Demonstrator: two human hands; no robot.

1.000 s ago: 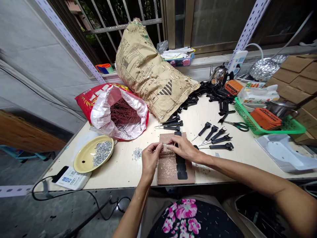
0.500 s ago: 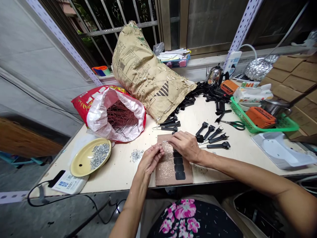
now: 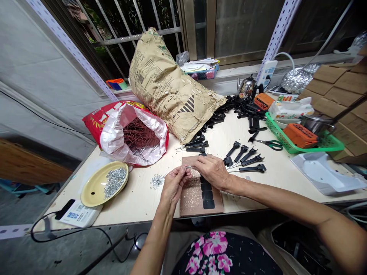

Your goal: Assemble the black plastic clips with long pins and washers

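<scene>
Over a brown board (image 3: 189, 202), my two hands meet fingertip to fingertip. My left hand (image 3: 175, 184) is closed in a pinch; what lies between its thumb and forefinger is too small to make out. My right hand (image 3: 211, 171) grips a thin metal rod (image 3: 188, 167), whose tip reaches the left fingertips; its other end is hidden in the hand. Black rounded pads (image 3: 208, 194) run in a column along the board, partly beneath my right hand. Small shiny metal pieces (image 3: 157, 181) lie loose left of the board, with more in a yellow dish (image 3: 86, 193).
Several black-handled pieces with thin rods (image 3: 252, 168) lie on the right, near scissors (image 3: 273, 144). A red-and-white sack (image 3: 107, 139) holds reddish rods. Behind stands a large paper sack (image 3: 163, 88). A green basket (image 3: 329, 147) and a white tray (image 3: 327, 173) sit far right.
My right hand has moved slightly down and left, and the rod's tip now meets the left fingertips, where a small gap showed before. The view has shifted slightly.
</scene>
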